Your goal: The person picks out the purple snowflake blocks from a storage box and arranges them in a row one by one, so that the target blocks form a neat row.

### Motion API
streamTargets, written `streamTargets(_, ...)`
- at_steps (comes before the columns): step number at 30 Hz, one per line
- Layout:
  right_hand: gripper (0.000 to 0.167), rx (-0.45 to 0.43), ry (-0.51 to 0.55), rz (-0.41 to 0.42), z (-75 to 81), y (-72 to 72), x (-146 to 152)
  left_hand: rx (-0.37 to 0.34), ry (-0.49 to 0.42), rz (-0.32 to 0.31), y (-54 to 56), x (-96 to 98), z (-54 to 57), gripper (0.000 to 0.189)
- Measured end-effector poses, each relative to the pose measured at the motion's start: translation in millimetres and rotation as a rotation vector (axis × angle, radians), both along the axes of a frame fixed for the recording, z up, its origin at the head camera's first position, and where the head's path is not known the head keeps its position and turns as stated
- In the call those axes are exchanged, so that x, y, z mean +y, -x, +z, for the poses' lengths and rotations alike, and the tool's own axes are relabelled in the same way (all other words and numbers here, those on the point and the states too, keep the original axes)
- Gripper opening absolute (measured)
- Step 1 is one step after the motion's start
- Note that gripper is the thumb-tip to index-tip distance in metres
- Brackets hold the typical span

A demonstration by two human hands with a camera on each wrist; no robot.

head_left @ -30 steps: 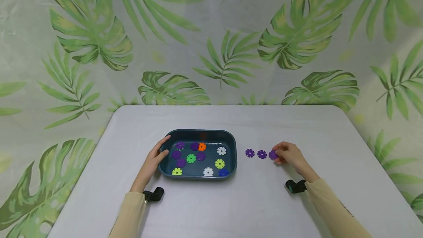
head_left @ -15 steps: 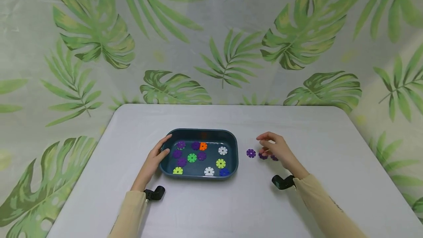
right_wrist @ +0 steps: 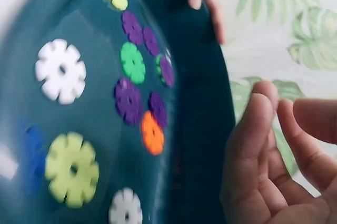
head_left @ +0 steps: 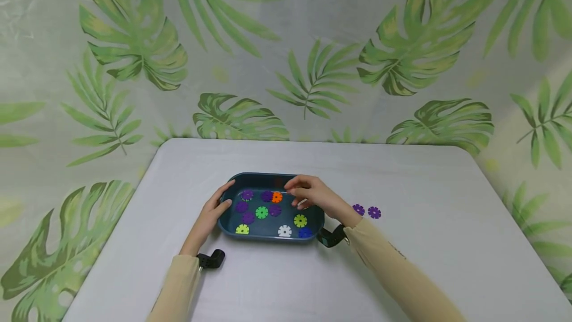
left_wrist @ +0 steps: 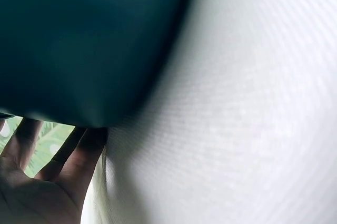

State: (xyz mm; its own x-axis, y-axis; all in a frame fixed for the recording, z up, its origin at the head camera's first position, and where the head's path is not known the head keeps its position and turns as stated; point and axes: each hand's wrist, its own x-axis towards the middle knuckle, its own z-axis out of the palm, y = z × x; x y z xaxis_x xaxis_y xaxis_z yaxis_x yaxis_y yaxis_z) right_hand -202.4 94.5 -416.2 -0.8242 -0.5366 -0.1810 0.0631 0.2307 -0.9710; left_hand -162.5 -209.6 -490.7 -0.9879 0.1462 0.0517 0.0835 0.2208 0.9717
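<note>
A dark teal tray [head_left: 263, 237] holds several notched snowflake discs: purple ones [head_left: 248, 218], a green one [head_left: 261, 212], an orange one [head_left: 277, 197], yellow ones [head_left: 300, 220], white ones [head_left: 284, 231] and a blue one [head_left: 305, 232]. My left hand [head_left: 207, 219] holds the tray's left end, with digits over the rim and other fingers [left_wrist: 87, 155] against the outer wall. My right hand [head_left: 318, 197] hovers over the tray's right part, fingers loosely bent; nothing shows between thumb and fingertips in the right wrist view. It partly covers a white disc [right_wrist: 126, 211].
Two purple discs [head_left: 374, 212] lie on the white table [head_left: 424, 188] right of the tray; the third in that row is hidden by my right arm. A camera is strapped to each wrist. A leaf-patterned cloth [head_left: 308, 78] hangs behind the table.
My right hand let go of the rightmost purple disc and moved left across the row to above the tray. The left hand stays on the tray. The head view shifted slightly.
</note>
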Motion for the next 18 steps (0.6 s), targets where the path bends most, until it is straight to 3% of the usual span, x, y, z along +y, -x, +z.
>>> streamTargets(8,0.029,-0.078,-0.097,0.166,-9.0,18.7,-32,-0.014,-0.029,-0.020,-8.1,5.9,21.1,0.049)
streamTargets(18,0.021,-0.162,-0.267,0.209,-28.7,28.3,-52,-0.002,-0.008,-0.001,-0.4,0.2,-0.1,0.047)
